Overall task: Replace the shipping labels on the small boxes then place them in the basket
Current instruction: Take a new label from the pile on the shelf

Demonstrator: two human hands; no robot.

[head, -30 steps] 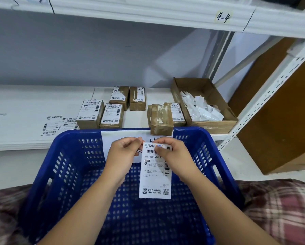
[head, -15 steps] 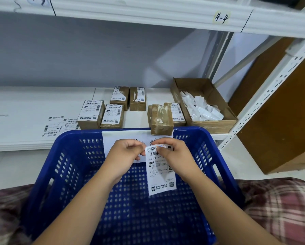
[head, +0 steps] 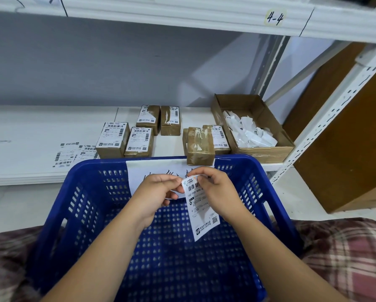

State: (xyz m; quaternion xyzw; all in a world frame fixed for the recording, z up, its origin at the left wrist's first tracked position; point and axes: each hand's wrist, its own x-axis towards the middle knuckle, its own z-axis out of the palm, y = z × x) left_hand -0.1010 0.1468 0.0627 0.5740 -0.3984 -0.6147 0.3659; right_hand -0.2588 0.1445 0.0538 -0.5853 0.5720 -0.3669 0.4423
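Note:
Over the blue basket (head: 91,205) my left hand (head: 158,192) and my right hand (head: 215,188) both pinch the top edge of a white shipping label (head: 201,212), which hangs down tilted. Its top right corner looks peeled back between my right fingers. On the white shelf (head: 30,136) behind the basket stand several small brown boxes: two labelled ones (head: 113,138) (head: 140,141) at the left, two more (head: 148,117) (head: 170,119) behind, and a bare taped box (head: 199,144) leaning in front of another labelled box (head: 219,138).
Loose label sheets (head: 70,154) lie on the shelf left of the boxes. An open cardboard box (head: 267,153) at the right holds crumpled white paper scraps. A white shelf upright (head: 326,125) rises at the right. Plaid fabric (head: 352,258) flanks the basket.
The label has swung from hanging straight to tilted, its lower end toward the right. My fingers have worked at its top edge and the corner has begun to lift.

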